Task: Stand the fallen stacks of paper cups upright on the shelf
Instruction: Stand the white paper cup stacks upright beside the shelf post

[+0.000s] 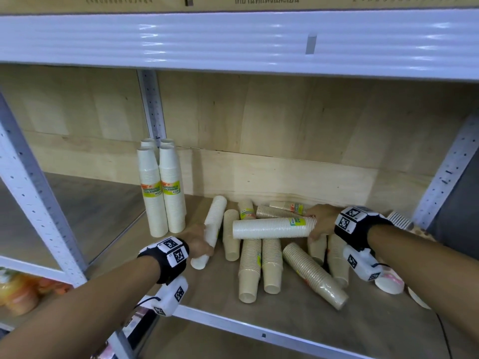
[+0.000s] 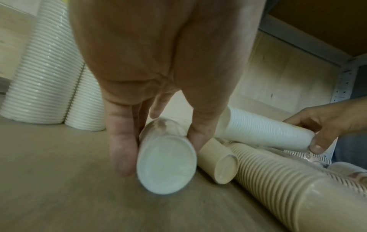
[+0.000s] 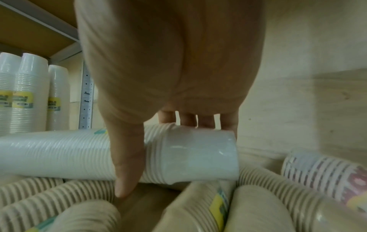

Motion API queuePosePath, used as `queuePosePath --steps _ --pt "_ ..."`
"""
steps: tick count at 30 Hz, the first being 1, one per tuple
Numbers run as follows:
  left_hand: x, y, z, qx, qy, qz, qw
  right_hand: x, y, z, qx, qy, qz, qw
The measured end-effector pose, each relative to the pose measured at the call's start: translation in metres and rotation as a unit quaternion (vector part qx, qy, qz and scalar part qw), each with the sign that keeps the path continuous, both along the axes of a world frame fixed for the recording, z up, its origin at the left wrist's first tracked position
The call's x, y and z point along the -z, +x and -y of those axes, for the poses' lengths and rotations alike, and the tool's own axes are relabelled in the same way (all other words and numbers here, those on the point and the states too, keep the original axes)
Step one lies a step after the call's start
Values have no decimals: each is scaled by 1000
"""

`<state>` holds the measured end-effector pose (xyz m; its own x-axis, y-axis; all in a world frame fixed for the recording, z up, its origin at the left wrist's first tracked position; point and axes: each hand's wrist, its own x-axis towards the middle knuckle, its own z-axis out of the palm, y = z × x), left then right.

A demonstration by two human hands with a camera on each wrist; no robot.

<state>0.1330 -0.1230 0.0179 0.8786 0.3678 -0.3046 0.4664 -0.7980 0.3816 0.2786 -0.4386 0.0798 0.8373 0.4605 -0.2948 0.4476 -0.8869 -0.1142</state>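
Several wrapped stacks of paper cups lie fallen in a heap on the wooden shelf (image 1: pixel 202 288). My left hand (image 1: pixel 198 242) grips the near end of a white stack (image 1: pixel 213 224) lying at the left of the heap; in the left wrist view its fingers (image 2: pixel 121 150) and thumb clasp that stack's closed end (image 2: pixel 165 164). My right hand (image 1: pixel 321 224) grips the right end of another white stack (image 1: pixel 272 228) lying across the beige ones; thumb and fingers wrap it (image 3: pixel 188 155). Several white stacks (image 1: pixel 162 193) stand upright at the back left.
Beige stacks (image 1: pixel 250 268) lie below and around the held ones, one (image 1: pixel 315 274) pointing toward the front edge. A patterned stack (image 3: pixel 325 177) lies at the far right. White metal uprights (image 1: pixel 153 104) frame the bay, with a shelf beam (image 1: pixel 233 40) above.
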Motion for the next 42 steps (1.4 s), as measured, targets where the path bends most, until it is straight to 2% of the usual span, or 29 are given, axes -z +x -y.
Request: queuePosePath --steps 4,9,11,17,21,25,30,34,42 --pt "-28 -1 -3 -6 42 -13 999 -32 1 -5 -12 -13 19 1000" --pt "-72 4 -12 1 87 19 996 -81 0 -25 -41 -11 50 998" --pt "-93 7 -12 15 110 36 993 -100 -3 -35 -53 5 49 997" --pt "-141 13 -18 -23 153 124 980 -136 -16 -69 -75 102 37 991" --pt "-167 10 -20 -5 192 158 969 -148 -26 -95 -106 189 62 974" --pt "-186 1 -23 5 178 166 970 -160 -42 -126 -133 241 75 958" --pt "-205 -15 -33 27 177 161 970 -164 -61 -167 -178 239 99 949" --pt "-213 -29 -52 -1 150 193 970 -163 -72 -195 -203 228 115 945" --pt "-216 -46 -87 -53 162 208 963 -153 -85 -248 -233 256 110 932"
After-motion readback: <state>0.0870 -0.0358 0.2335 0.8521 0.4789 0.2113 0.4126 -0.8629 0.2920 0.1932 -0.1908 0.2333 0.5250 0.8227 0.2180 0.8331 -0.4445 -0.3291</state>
